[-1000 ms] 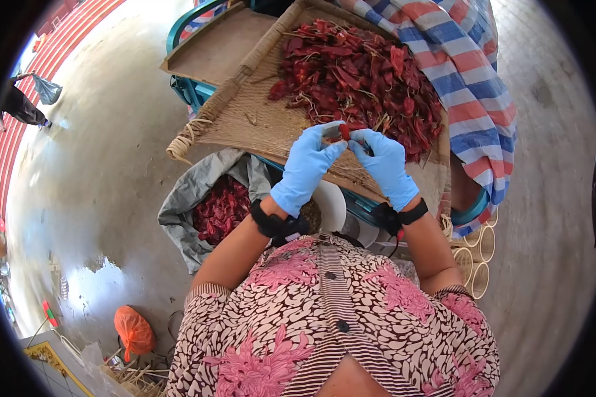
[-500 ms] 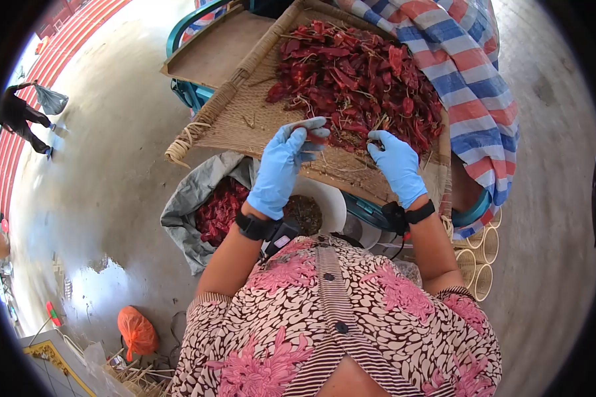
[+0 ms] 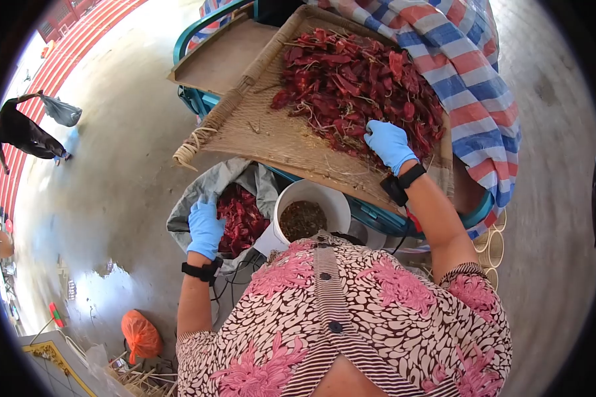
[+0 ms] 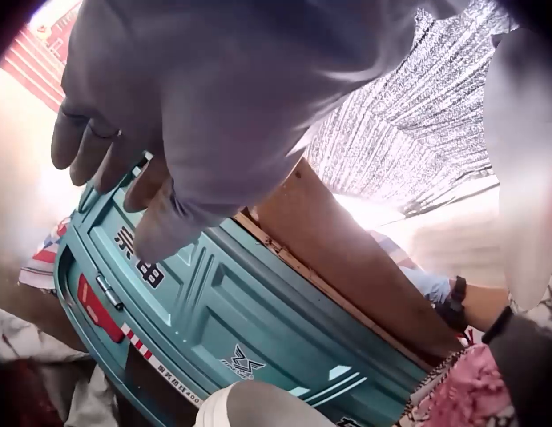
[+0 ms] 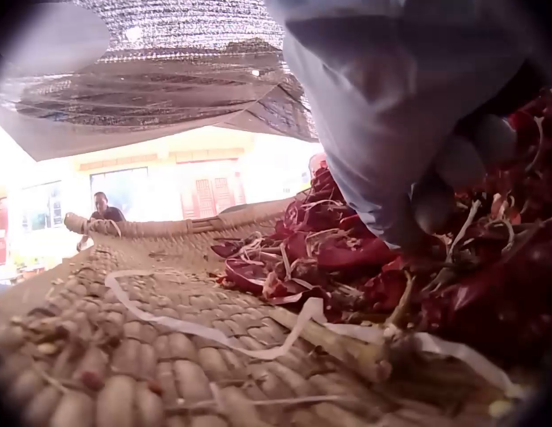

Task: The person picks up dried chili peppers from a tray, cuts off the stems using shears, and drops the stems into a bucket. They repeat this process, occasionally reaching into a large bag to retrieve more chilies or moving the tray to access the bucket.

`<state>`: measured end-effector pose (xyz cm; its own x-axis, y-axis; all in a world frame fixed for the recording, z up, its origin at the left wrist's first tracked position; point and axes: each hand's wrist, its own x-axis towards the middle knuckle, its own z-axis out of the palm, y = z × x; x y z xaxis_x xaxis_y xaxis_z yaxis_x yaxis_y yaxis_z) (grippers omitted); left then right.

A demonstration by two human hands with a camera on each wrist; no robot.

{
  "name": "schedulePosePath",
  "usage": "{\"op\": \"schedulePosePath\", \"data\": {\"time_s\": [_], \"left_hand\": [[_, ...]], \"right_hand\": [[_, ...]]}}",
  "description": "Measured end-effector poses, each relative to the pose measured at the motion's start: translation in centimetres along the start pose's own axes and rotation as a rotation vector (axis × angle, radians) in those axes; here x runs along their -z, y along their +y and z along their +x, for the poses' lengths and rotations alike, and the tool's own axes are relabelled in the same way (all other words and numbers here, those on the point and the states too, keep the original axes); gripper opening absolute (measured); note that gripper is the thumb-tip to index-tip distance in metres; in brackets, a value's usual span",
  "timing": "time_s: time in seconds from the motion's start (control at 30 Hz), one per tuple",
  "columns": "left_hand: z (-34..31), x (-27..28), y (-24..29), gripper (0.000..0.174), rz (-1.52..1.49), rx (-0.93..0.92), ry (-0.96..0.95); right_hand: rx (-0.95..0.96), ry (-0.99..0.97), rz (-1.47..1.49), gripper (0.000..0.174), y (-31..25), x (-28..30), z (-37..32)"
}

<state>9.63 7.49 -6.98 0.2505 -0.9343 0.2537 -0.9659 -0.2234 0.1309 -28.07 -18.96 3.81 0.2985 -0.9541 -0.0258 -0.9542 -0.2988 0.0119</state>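
My left hand (image 3: 206,229), in a blue glove, hangs at the grey sack (image 3: 184,210) that holds red chili pieces (image 3: 244,221). In the left wrist view its fingers (image 4: 102,165) droop loosely, with nothing seen between them. My right hand (image 3: 391,145), gloved the same, reaches into the near edge of a heap of dried red chilies (image 3: 351,79) on a woven tray (image 3: 245,126). The right wrist view shows its fingers (image 5: 458,165) curled down among pods and pale stems (image 5: 463,231); I cannot tell whether they grip a chili.
A white bucket (image 3: 341,205) with dark bits inside stands between sack and body. Under the tray is a teal metal cart (image 4: 258,311). Striped sheeting (image 3: 477,112) covers the right side. A person with a bag (image 3: 30,132) walks at far left; an orange bag (image 3: 141,334) lies below.
Both hands were together at a red chili, then parted. The left, with red between its fingers, has moved down-left to the sack; the right has returned to the heap. The walking person came nearer.
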Motion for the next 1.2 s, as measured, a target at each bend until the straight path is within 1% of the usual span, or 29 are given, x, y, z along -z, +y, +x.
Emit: {"op": "schedulePosePath", "data": {"time_s": [0.07, 0.1, 0.13, 0.2, 0.23, 0.27, 0.3, 0.33, 0.37, 0.4, 0.47, 0.5, 0.53, 0.57, 0.6, 0.67, 0.7, 0.8, 0.87, 0.9, 0.93, 1.0, 1.03, 1.1, 1.13, 1.17, 1.2], "left_hand": [[-0.8, 0.4, -0.3, 0.046, -0.113, 0.064, -0.024], [-1.4, 0.3, -0.6, 0.044, -0.169, 0.046, -0.034], [-2.0, 0.3, -1.0, 0.042, -0.225, 0.025, -0.045], [-2.1, 0.5, -1.1, 0.038, -0.359, 0.001, -0.061], [-1.9, 1.3, -0.6, 0.035, -0.44, -0.003, -0.068], [-1.8, 2.2, 0.2, 0.032, -0.521, -0.009, -0.079], [-1.3, 3.3, 1.4, 0.024, -0.666, 0.062, -0.088], [-0.9, 4.1, 2.6, 0.024, -0.723, 0.032, -0.069], [-0.2, 4.9, 3.7, 0.024, -0.78, 0.005, -0.041], [0.5, 5.8, 4.9, 0.024, -0.839, -0.02, -0.014], [1.6, 7.8, 7.0, 0.025, -0.896, -0.098, -0.039], [2.2, 8.2, 8.0, 0.026, -0.93, -0.13, -0.041], [2.8, 8.5, 8.9, 0.026, -0.967, -0.156, -0.036], [3.4, 9.0, 9.5, 0.027, -0.976, -0.224, -0.08], [3.7, 9.0, 10.4, 0.028, -1.124, -0.206, -0.152], [4.5, 8.9, 12.5, 0.03, -1.414, -0.159, -0.3], [5.1, 9.3, 13.2, 0.039, -1.465, -0.131, -0.449], [6.5, 9.0, 16.5, 0.048, -1.673, -0.07, -0.472], [7.4, 7.8, 19.2, 0.052, -1.624, -0.063, -0.29], [7.7, 7.4, 20.1, 0.054, -1.596, -0.059, -0.203], [8.2, 7.4, 20.5, 0.052, -1.73, -0.021, -0.26], [9.0, 7.6, 21.0, 0.047, -1.993, 0.06, -0.377], [9.0, 7.7, 20.8, 0.04, -2.001, -0.023, -0.365], [8.3, 8.1, 20.3, 0.036, -1.935, -0.079, -0.426], [8.0, 8.3, 19.8, 0.035, -1.901, -0.105, -0.453], [7.8, 8.4, 19.2, 0.032, -1.728, -0.137, -0.458], [7.4, 8.4, 19.2, 0.031, -1.597, -0.184, -0.313]], "right_hand": [[0.01, 0.036, 0.038, 0.023, 0.0, 0.8, -0.1], [0.015, 0.051, 0.056, 0.022, 0.1, 1.2, -0.5], [0.058, 0.151, 0.054, 0.02, 0.3, 1.6, -0.9], [-0.001, 0.202, 0.271, 0.02, 0.2, 3.6, -2.1], [-0.032, 0.195, 0.227, 0.021, 0.3, 4.4, -2.4], [-0.034, 0.218, 0.257, 0.021, 0.7, 4.4, -2.5], [-0.041, 0.239, 0.289, 0.021, 1.3, 4.1, -2.8], [-0.051, 0.262, 0.32, 0.021, 1.8, 3.8, -3.0], [-0.137, 0.289, 0.412, 0.021, 2.2, 3.8, -2.9], [-0.129, 0.291, 0.363, 0.021, 2.4, 3.8, -2.7], [-0.139, 0.283, 0.277, 0.022, 2.8, 3.2, -3.4], [-0.195, 0.355, 0.313, 0.019, 2.6, 3.3, -3.9], [-0.204, 0.313, 0.414, 0.019, 3.2, 3.3, -3.7], [-0.211, 0.263, 0.514, 0.02, 4.0, 2.8, -3.7], [-0.22, 0.21, 0.616, 0.02, 4.5, 2.4, -3.9], [-0.238, 0.104, 1.021, 0.016, 3.8, 2.4, -5.1], [-0.244, 0.051, 1.225, 0.015, 3.1, 2.7, -5.9], [-0.325, -0.103, 1.56, 0.01, -1.0, 4.8, -9.3], [-0.277, -0.165, 1.674, 0.011, -3.3, 4.3, -10.9], [-0.283, -0.266, 1.785, 0.012, -4.1, 4.3, -11.6], [-0.266, -0.281, 1.776, 0.011, -5.2, 4.2, -12.2], [-0.26, -0.381, 1.629, 0.015, -6.9, 4.9, -13.2], [-0.181, -0.366, 1.597, 0.017, -7.3, 4.8, -13.6], [-0.028, -0.338, 1.529, 0.021, -7.6, 4.5, -14.1], [-0.092, -0.392, 1.578, 0.024, -7.2, 4.8, -14.3], [-0.157, -0.448, 1.623, 0.027, -6.3, 5.7, -14.4], [-0.218, -0.506, 1.665, 0.029, -5.2, 6.2, -14.4]]}}
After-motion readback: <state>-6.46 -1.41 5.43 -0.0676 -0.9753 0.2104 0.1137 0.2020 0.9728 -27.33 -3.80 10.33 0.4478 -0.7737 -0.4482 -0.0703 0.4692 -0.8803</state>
